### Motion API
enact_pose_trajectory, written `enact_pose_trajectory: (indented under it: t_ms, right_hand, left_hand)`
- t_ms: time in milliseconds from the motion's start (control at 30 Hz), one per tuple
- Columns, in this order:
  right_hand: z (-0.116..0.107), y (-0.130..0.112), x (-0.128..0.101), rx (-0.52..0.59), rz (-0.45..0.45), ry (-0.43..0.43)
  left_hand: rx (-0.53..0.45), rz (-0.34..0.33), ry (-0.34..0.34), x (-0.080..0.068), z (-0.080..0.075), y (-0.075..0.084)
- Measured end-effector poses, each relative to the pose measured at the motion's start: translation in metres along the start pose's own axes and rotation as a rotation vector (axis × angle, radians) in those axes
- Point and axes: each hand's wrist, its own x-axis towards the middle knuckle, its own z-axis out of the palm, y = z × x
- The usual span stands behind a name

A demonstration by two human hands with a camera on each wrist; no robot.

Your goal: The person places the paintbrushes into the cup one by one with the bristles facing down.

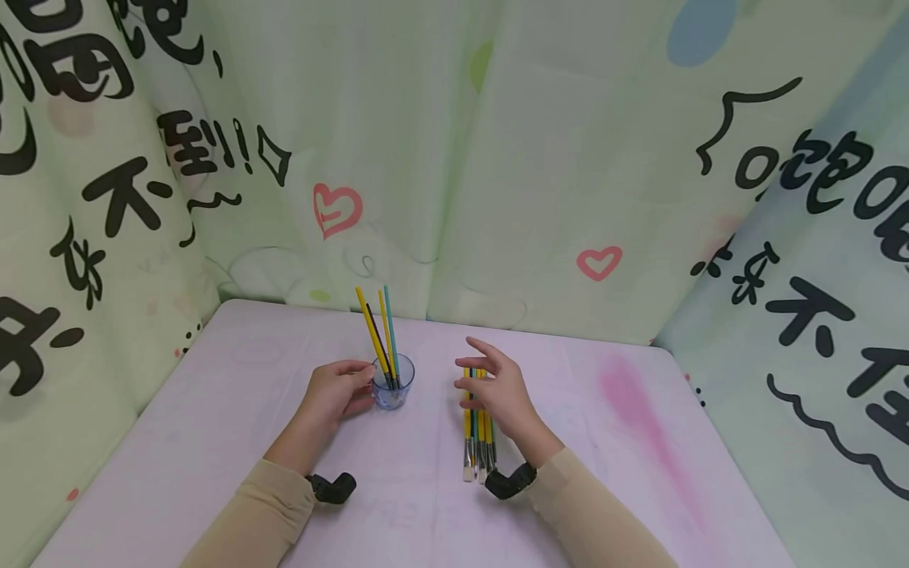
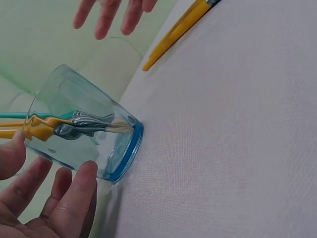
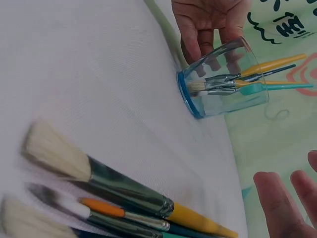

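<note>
Left hand (image 1: 332,394) fingers curled around clear blue-rimmed glass cup (image 1: 393,383) of paintbrushes; right hand (image 1: 495,385) spread, hovering over loose brushes (image 1: 479,450) on worktop (image 1: 213,442).

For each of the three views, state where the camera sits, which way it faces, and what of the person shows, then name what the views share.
Head: worn on the head, facing forward and down at the table; shows both forearms, left hand at the glass cup, right hand open over the loose brushes.
Left wrist: faces past the left fingers to the cup; right fingertips show at the top.
Right wrist: faces across the loose brushes to the cup; right fingertips show at the bottom corner, the left hand behind the cup.
Shared: all three show the cup holding brushes.
</note>
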Motion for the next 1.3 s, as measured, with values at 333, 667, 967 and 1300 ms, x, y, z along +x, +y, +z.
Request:
enact_pose_trajectory:
  t_ms: [333, 667, 967, 1300]
  right_hand:
    - [-0.018, 0.011, -0.008, -0.032, 0.052, 0.038]
    - [-0.029, 0.017, -0.013, -0.113, 0.093, 0.073]
    - [-0.037, 0.023, -0.016, -0.219, 0.158, 0.11]
    - [-0.042, 0.026, -0.012, -0.324, 0.249, 0.127]
  left_hand:
    - [0.006, -0.008, -0.005, -0.003, 0.0, 0.001]
    - [0.018, -0.018, 0.011, -0.003, 0.0, 0.002]
    - [0.026, -0.027, 0.017, -0.004, 0.001, 0.002]
    - [0.024, -0.023, 0.017, -0.004, 0.001, 0.002]
